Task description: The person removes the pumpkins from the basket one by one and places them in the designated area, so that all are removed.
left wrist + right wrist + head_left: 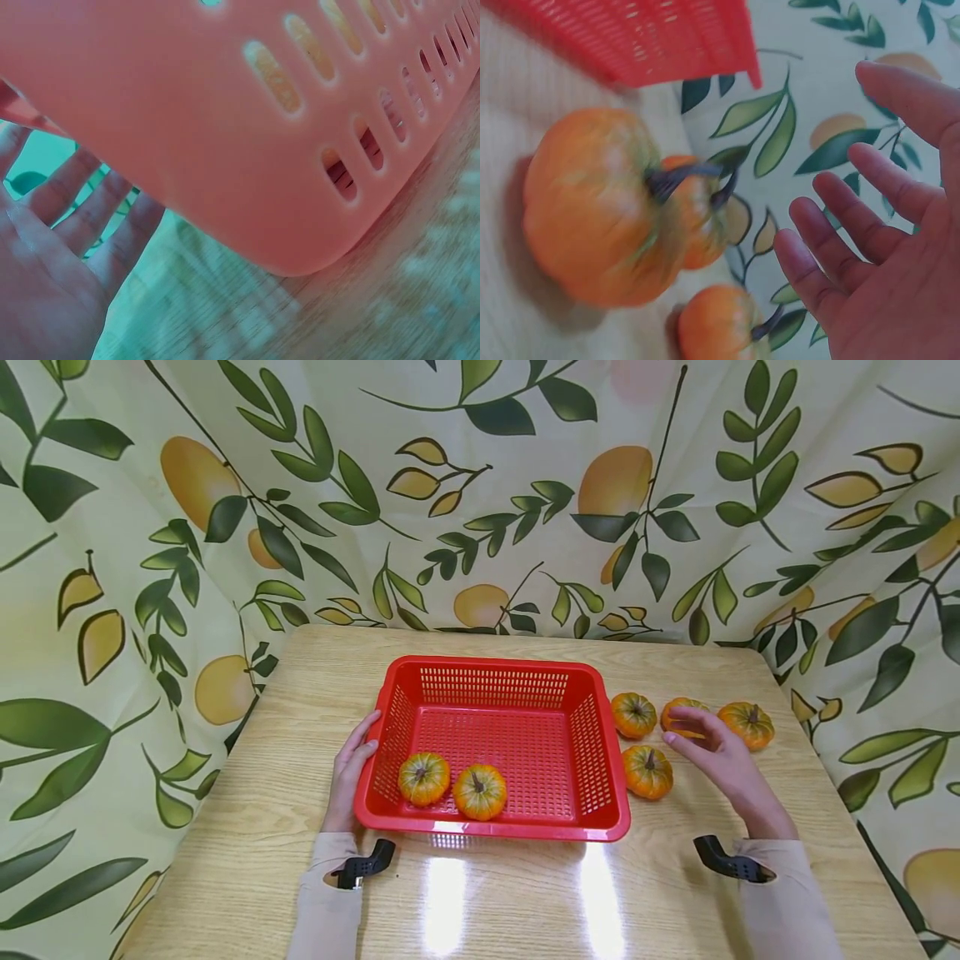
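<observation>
Sleeves (330,906) foremost; left hand (349,772) straight-fingered against basket's (495,830) left rim; right hand (723,764) loosely spread, holding nothing, near pumpkins (648,772) toward tabletop's (262,827) right edge. Two pumpkins (480,792) already inside, near-left corner; four left outside.

We've got one red basket (491,832), six pumpkins (480,793) (two inside, four outside), two black wrist pieces (366,865), one counter (262,827)!
</observation>
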{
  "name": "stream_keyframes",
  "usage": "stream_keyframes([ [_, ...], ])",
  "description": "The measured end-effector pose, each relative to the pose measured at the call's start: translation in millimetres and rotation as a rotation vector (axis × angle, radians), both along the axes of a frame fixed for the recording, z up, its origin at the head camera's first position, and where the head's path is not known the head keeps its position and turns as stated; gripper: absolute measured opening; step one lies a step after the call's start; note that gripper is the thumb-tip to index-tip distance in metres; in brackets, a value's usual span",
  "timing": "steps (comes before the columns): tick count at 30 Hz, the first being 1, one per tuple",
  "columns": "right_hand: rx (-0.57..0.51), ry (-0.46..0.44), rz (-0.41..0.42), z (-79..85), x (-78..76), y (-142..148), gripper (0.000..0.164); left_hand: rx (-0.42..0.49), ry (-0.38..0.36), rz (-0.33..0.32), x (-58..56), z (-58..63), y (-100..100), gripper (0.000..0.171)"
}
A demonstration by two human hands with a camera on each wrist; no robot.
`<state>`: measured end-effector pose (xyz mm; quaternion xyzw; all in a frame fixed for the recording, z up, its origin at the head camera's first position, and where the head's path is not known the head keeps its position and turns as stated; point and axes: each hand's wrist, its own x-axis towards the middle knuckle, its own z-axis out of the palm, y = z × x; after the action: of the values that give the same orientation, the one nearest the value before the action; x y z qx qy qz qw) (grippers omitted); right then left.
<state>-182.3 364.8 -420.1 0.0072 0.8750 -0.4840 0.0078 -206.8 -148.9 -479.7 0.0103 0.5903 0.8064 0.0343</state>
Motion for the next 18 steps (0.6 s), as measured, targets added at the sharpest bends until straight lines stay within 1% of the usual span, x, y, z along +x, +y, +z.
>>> stream_keyframes([
  [3, 0.009, 0.019, 0.006, 6.3, -1.9, -5, 0.055, -0.003, 0.000, 0.000, -0.4, -0.3, 0, 0.050],
  [7, 0.015, 0.070, 0.041, 13.4, -6.1, -14, 0.054, -0.004, -0.001, 0.003, -0.7, -0.9, 0, 0.050],
  [12, -0.022, 0.121, 0.094, 19.0, -10.4, -24, 0.049, -0.012, -0.005, 0.003, -0.3, -1.4, 1, 0.050],
  [18, -0.007, 0.109, 0.119, 27.5, -15.4, -35, 0.051, -0.019, -0.006, 0.008, -0.3, -1.6, 0, 0.050],
])
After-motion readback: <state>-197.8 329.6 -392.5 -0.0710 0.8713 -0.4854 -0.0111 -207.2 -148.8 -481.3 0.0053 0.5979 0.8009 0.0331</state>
